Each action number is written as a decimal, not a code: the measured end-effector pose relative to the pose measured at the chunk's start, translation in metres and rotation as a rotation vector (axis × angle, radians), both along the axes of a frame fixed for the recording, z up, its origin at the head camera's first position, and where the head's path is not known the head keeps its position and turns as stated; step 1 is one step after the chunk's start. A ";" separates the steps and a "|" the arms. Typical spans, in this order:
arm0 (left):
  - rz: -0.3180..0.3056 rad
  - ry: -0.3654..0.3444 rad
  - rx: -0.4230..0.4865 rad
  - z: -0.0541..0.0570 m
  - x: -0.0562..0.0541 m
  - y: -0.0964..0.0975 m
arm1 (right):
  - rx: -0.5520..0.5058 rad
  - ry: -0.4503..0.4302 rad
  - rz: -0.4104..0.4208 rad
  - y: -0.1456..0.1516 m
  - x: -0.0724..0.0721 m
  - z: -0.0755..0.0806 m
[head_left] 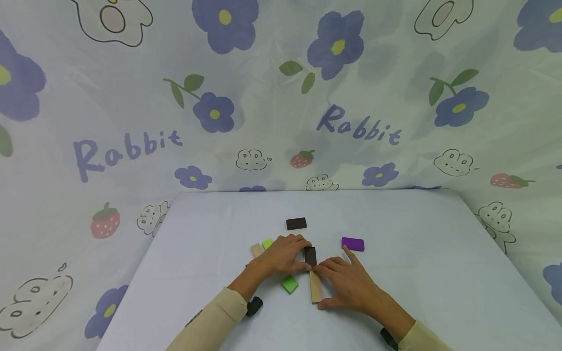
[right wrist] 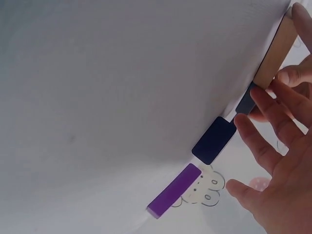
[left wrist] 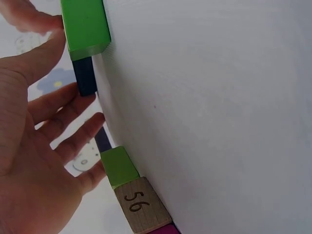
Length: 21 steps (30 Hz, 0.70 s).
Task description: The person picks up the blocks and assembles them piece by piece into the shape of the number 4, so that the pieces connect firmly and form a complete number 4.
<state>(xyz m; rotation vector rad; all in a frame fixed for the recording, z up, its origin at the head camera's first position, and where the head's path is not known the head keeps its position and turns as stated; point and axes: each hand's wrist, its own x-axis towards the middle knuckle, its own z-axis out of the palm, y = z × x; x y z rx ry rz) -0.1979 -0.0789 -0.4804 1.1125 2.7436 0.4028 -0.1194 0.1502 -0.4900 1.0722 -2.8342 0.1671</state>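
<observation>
My left hand (head_left: 283, 256) holds a dark wooden block (head_left: 310, 257) between its thumb and fingertips. Directly in front of that block, end to end, lies a plain wooden block (head_left: 315, 287). My right hand (head_left: 351, 285) pinches this plain block lengthwise, with the thumb at its near end and fingertips at the seam with the dark one. In the right wrist view the plain block (right wrist: 277, 52) and the dark block (right wrist: 245, 100) line up along the tabletop. A green block (head_left: 290, 284) sits just left of the pair, below the left thumb.
A second dark block (head_left: 296, 224) lies farther back, and a purple block (head_left: 353, 244) to the right. Left of the left hand are a lime block (head_left: 267, 243), a wooden block marked 56 (left wrist: 142, 207) and a magenta block (left wrist: 165, 229). A patterned cloth (head_left: 263, 112) hangs behind the white table (head_left: 421, 268).
</observation>
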 end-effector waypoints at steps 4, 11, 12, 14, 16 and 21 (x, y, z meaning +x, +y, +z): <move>0.001 0.005 0.000 0.000 0.000 0.000 | -0.011 0.019 0.016 0.000 0.000 0.000; -0.003 0.015 -0.005 0.000 0.000 0.001 | -0.015 0.012 0.029 0.000 0.000 0.000; -0.004 0.016 -0.004 -0.001 0.000 0.001 | -0.013 0.009 0.028 0.000 0.000 0.000; -0.007 0.020 -0.004 -0.001 0.000 0.001 | -0.011 0.006 0.028 0.000 0.000 0.000; -0.007 0.021 -0.008 -0.001 0.000 0.001 | -0.010 0.007 0.029 0.000 0.000 0.000; -0.004 0.023 -0.013 -0.001 0.001 0.001 | 0.004 0.008 0.021 -0.002 0.001 0.001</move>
